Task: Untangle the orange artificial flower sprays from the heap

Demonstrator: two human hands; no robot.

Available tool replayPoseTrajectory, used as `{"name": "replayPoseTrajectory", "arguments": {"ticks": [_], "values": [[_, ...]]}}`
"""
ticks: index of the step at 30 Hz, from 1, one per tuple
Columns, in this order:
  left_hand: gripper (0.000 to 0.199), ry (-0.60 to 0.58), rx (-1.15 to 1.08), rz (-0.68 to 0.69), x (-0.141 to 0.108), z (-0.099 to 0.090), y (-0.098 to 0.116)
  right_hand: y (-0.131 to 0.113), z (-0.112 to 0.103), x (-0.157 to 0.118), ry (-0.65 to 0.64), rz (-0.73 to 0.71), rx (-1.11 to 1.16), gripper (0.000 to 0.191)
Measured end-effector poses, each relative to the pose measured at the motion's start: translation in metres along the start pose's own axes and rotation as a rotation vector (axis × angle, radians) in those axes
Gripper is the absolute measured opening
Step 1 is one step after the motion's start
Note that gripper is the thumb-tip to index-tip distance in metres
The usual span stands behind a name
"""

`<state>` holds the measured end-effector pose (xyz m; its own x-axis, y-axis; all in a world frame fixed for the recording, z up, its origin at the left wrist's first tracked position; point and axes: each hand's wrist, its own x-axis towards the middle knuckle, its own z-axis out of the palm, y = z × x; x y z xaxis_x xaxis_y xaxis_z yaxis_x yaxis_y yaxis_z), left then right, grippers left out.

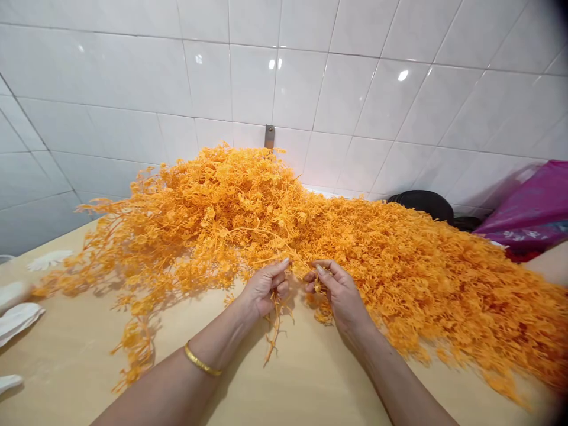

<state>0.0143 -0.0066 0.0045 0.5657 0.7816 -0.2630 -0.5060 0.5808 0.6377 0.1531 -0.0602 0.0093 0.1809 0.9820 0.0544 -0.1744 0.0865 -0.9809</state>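
A large heap of orange artificial sprigs spreads over the pale table. In front of the heap, my left hand is closed on an orange stem, whose lower end hangs below the fingers. Just to its right, my right hand is closed, thumb against the fingers, around a small orange sprig piece. The hands are a short gap apart. A gold bangle circles my left forearm.
White gloves or cloths lie at the left table edge. Black round objects and a purple bag stand behind the heap at right. Part of a person's arm shows at the right edge. A tiled wall rises behind.
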Motion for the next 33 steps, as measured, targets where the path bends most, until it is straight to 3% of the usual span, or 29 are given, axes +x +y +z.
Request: {"name": "replayPoseTrajectory", "arguments": {"ticks": [8, 14, 20, 24, 28, 33], "values": [[0.027, 0.091, -0.073, 0.006, 0.0, 0.002, 0.004, 0.001, -0.001, -0.002, -0.038, 0.036, -0.104, 0.027], [0.017, 0.14, -0.023, -0.004, -0.003, 0.006, -0.002, 0.005, -0.003, 0.002, 0.032, -0.034, -0.23, 0.022], [0.006, 0.02, 0.172, -0.093, -0.004, 0.009, -0.011, 0.004, 0.004, -0.001, -0.012, -0.105, -0.227, 0.023], [0.005, 0.068, 0.079, -0.082, -0.003, 0.009, -0.012, 0.009, 0.01, -0.005, -0.095, -0.053, -0.137, 0.021], [0.01, 0.099, 0.003, -0.107, -0.004, 0.01, -0.01, 0.013, 0.011, -0.005, -0.123, 0.008, -0.196, 0.021], [0.015, 0.059, -0.089, -0.084, -0.004, 0.01, -0.007, 0.015, 0.01, -0.004, -0.144, -0.058, -0.328, 0.022]]}}
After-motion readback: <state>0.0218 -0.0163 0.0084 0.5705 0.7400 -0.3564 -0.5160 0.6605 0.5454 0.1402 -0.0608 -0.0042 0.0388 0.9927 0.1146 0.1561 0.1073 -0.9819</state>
